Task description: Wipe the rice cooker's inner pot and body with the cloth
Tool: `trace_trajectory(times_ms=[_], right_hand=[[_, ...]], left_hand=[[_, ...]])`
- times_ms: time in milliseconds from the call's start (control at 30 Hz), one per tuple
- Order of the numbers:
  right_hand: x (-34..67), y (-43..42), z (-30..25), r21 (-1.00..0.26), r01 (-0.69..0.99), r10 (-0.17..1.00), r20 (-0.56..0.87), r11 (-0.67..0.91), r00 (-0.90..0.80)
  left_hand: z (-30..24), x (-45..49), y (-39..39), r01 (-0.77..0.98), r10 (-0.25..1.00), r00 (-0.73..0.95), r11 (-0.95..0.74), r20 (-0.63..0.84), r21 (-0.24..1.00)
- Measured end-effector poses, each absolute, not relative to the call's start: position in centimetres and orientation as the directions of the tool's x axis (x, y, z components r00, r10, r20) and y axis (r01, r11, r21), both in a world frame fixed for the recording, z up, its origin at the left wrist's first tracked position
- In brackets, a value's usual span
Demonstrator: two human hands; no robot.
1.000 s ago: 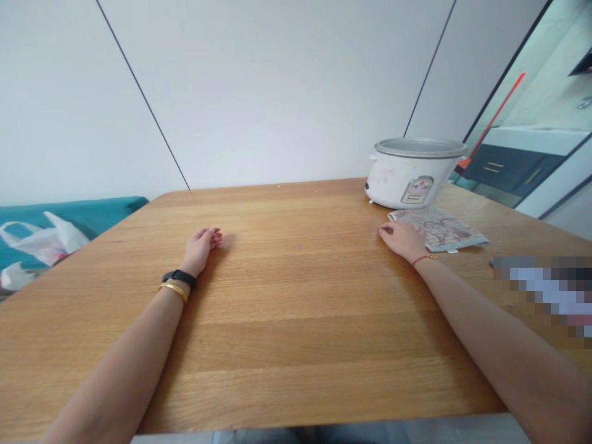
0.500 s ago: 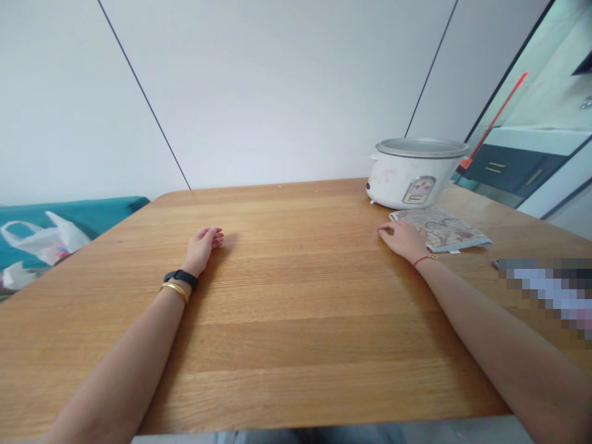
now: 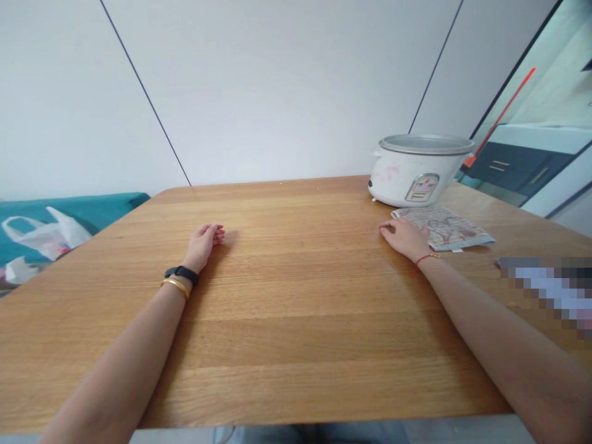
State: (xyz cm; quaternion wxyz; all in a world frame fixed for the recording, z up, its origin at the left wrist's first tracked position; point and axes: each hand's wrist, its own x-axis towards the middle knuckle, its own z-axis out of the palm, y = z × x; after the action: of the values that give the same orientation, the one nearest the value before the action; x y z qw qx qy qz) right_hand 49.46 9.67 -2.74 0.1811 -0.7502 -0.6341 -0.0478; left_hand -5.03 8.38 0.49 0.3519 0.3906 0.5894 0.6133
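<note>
My left hand rests on its side on the wooden table. Its fingers are loosely bent inward, not made into a fist, and nothing shows in it. A black band and a gold bangle circle that wrist. On the other side, my right hand lies palm down with relaxed fingers and a small gap between thumb and forefinger. It holds nothing visible and is right beside a folded patterned cloth. Behind the cloth stands a white rice cooker without a lid.
A partly pixelated flat object lies at the table's right. White plastic bags sit on a teal seat to the left. A pale wall backs the table, and a red pole leans beyond the right side.
The view has shifted slightly, so the cooker and cloth appear a little higher and further right. Both hands keep their pose on the table.
</note>
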Motion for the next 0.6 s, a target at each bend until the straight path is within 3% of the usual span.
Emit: trace_trajectory(times_ms=[600], right_hand=[[49.51, 9.62, -2.68, -0.193, 0.972, 0.941, 0.282, -0.136, 0.187]], left_hand=[[0.59, -4.75, 8.27, 0.033, 0.89, -0.451, -0.051, 0.061, 0.998]])
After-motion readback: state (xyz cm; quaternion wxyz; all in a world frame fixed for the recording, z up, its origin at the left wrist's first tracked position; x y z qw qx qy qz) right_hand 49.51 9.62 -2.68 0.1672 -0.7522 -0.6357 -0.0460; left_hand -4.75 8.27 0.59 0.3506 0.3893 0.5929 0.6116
